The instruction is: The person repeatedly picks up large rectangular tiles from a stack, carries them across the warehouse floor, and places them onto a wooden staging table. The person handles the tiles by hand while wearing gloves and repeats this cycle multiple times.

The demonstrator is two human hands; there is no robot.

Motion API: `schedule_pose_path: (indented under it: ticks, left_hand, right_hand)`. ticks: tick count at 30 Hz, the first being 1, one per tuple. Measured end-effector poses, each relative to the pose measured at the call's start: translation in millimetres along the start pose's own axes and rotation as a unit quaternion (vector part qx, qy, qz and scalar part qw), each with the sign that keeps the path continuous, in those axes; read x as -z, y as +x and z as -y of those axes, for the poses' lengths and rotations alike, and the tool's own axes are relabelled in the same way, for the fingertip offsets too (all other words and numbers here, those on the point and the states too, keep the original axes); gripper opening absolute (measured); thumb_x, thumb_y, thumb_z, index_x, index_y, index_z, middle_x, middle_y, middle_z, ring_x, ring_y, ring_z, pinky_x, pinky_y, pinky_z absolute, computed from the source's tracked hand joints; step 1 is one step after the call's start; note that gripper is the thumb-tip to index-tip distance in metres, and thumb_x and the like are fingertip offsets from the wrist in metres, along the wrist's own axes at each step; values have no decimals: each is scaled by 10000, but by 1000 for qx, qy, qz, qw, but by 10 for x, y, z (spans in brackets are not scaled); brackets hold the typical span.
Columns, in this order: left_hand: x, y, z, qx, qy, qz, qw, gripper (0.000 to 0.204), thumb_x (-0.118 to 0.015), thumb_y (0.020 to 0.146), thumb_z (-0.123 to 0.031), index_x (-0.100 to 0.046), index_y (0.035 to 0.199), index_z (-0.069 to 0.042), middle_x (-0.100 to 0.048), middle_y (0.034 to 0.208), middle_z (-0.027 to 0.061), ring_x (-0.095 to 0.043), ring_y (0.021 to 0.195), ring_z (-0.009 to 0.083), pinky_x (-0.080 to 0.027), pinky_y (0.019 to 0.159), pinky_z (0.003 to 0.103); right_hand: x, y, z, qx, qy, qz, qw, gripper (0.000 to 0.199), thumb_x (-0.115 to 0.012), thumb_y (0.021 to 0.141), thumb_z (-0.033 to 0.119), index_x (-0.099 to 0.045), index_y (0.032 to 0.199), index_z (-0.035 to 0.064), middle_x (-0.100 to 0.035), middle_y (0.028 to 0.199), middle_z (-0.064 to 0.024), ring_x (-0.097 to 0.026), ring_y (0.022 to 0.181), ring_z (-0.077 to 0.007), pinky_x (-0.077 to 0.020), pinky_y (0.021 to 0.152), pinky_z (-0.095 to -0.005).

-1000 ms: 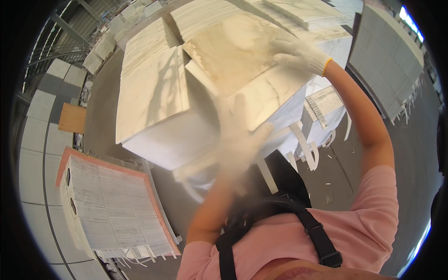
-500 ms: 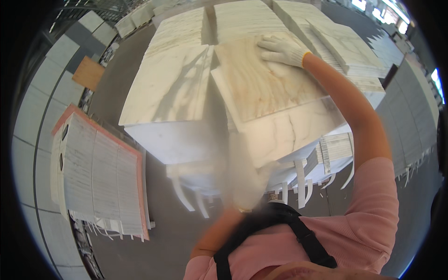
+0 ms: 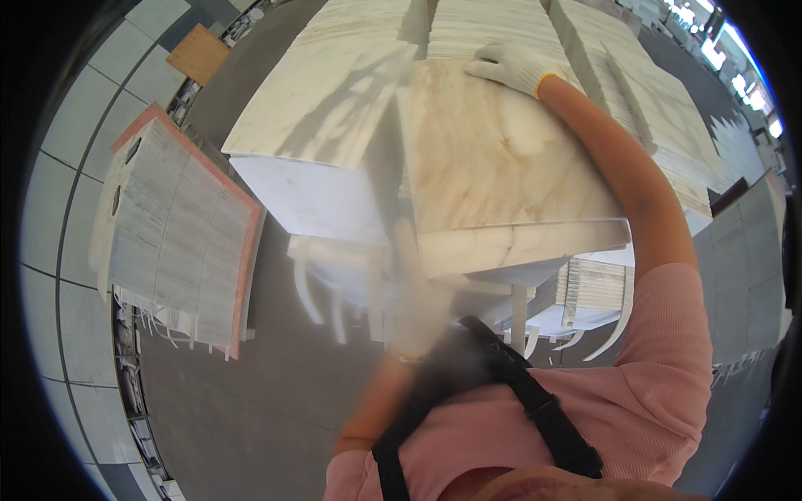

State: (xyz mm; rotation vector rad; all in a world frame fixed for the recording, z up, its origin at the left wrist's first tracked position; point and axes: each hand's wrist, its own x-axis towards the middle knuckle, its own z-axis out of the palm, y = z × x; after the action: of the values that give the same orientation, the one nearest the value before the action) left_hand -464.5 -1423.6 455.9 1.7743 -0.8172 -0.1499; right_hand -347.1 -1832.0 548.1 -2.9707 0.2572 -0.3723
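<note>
A beige-veined marble tile [image 3: 518, 159] lies on top of a stack of white marble tiles [image 3: 493, 257], its near edge just short of the stack's front edge. My right hand [image 3: 514, 68], in a white knit glove, is hooked over the tile's far edge with the fingers bent. My left hand [image 3: 422, 305], also gloved, is smeared by motion just below the stack's near left corner. Its fingers cannot be made out, nor whether it touches the stack. Just left stands another stack with a grey-veined marble tile [image 3: 334, 108] on top.
More marble stacks [image 3: 493, 29] stand behind, and others [image 3: 660, 100] at the far right. A grey tile stack with pink edging [image 3: 180, 225] stands left on the dark floor [image 3: 251, 409]. White straps [image 3: 305, 288] hang below the front stacks. A brown board [image 3: 198, 54] lies far left.
The beige tile has slid toward me and turned slightly, covering more of the tile below. My right hand has gone from flat on its top to its far edge. The view has shifted.
</note>
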Motion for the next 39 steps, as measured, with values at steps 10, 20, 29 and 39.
schedule_pose_path:
  ticks: [10,20,29,39]
  left_hand:
    - [22,41,-196,37,-29,-22,999,854,-620,890,-220,-235,1555,152,-366,1565,359,-368,1474,451,-294,1215,434]
    - [259,202,-147,199,-445,30,873,640,-545,990,-188,-356,1545,71,-414,1564,203,-436,1438,303,-392,1159,405]
    - [358,693,268,172,-248,144,942,590,-618,1025,-374,-505,1407,61,-610,1370,154,-619,1232,247,-499,1047,384]
    - [181,828,-69,278,-385,129,871,559,-535,1072,-283,-405,1493,61,-556,1461,181,-601,1290,291,-513,1086,433]
  right_hand:
    - [126,-350,467,-40,57,45,997,617,-565,912,641,-729,1266,163,-692,1290,-124,-622,1216,-342,-472,1029,-474]
    - [379,-1018,414,-64,-15,-100,993,634,-600,907,552,-616,1376,125,-667,1298,-153,-623,1187,-375,-491,999,-465]
    - [883,-2805,218,-358,253,-33,898,617,-652,942,454,-611,1389,32,-711,1168,-144,-682,1035,-193,-543,840,-333]
    - [603,-2751,120,-374,465,62,800,706,-649,945,574,-646,1331,-17,-723,1172,-131,-693,1042,-209,-545,880,-324]
